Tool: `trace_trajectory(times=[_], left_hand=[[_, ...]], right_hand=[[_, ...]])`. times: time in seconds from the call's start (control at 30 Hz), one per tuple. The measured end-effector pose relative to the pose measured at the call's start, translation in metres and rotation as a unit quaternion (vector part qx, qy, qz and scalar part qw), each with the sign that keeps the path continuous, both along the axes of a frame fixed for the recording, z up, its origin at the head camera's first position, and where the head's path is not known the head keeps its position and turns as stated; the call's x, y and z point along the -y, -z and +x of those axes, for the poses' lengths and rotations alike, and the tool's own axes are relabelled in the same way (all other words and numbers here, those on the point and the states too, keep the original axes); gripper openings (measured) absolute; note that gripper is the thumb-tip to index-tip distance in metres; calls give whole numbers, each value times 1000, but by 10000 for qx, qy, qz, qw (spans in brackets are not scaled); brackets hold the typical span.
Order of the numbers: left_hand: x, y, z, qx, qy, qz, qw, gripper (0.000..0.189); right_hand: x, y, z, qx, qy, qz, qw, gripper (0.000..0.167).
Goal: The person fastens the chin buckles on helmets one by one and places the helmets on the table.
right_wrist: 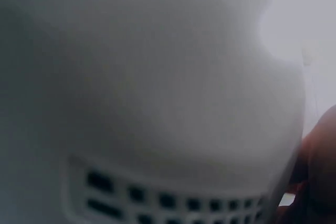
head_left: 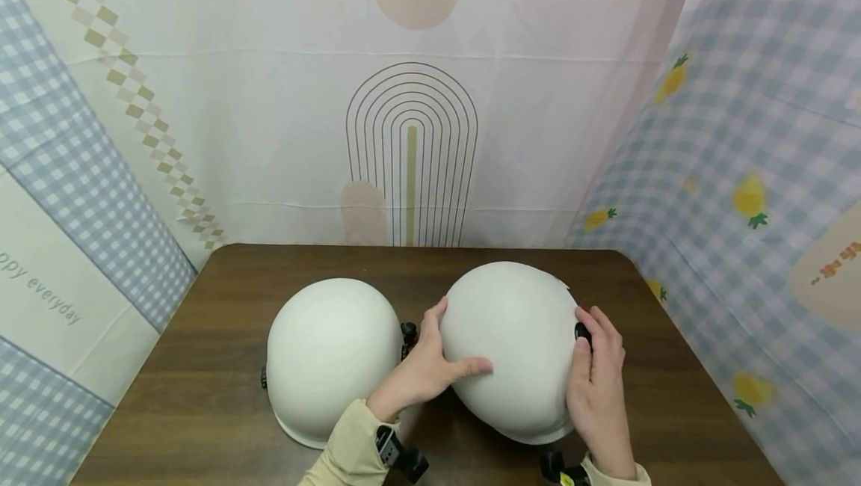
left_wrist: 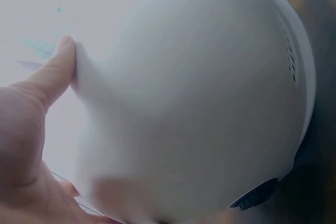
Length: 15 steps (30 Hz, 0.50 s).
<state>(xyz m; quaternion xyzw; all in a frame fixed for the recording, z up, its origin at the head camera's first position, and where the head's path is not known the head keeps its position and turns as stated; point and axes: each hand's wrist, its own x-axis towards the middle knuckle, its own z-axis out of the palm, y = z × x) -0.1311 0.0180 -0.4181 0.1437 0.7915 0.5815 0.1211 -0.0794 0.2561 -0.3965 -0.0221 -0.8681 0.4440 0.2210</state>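
Observation:
Two white dome-shaped helmets stand side by side. My left hand (head_left: pixel 425 366) holds the left side of the right-hand helmet (head_left: pixel 507 344), thumb across its front and fingers spread along its side. On the opposite side my right hand (head_left: pixel 599 381) grips it beside a black side fitting (head_left: pixel 582 333). This helmet leans a little to one side. Small vent slots (left_wrist: pixel 290 56) show near its rim in the left wrist view, and a grid of dark vent holes (right_wrist: pixel 168 201) appears close up in the right wrist view. The left-hand helmet (head_left: pixel 332 351) stands behind my left forearm.
Both helmets are over a brown wooden table (head_left: pixel 222 299) with rounded far corners. Black fittings (head_left: pixel 408 338) stick out at the left-hand helmet's sides. A pale patterned curtain (head_left: pixel 269 134) hangs behind the table, with blue checked cloth (head_left: pixel 706 172) at the right.

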Motion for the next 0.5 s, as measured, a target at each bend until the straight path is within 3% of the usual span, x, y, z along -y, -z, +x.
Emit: trace_trajectory(times=[0.17,0.37,0.5], left_hand=[[-1,0,0,-24,-19,-14,10000,118],[-1,0,1,-52,-58,-37,10000,118],[1,1,0,-134,-26,-73,9999,119]], right_hand=[[4,-2,-1,-416,-87,393,9983,47],[5,-6,0,-24,-249,561,9981,43],[7,-7,0,193,-376,644,9970,58]])
